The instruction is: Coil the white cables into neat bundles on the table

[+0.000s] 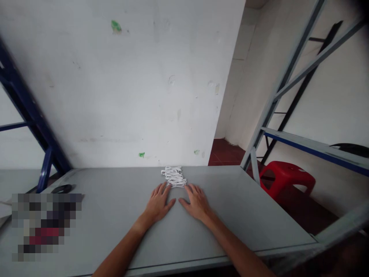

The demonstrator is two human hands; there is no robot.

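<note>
Had left hand (157,203) at 7 o'clock, right hand (197,202) at 5 off white cords (175,177), open, gripping nothing. Called for light, even fingertip pressure.

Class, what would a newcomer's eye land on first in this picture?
Probably the bright red stool beyond the table's right end. Next, the bundle of white cord at the grey table's far edge, with the left hand and right hand spread flat just in front.
</note>
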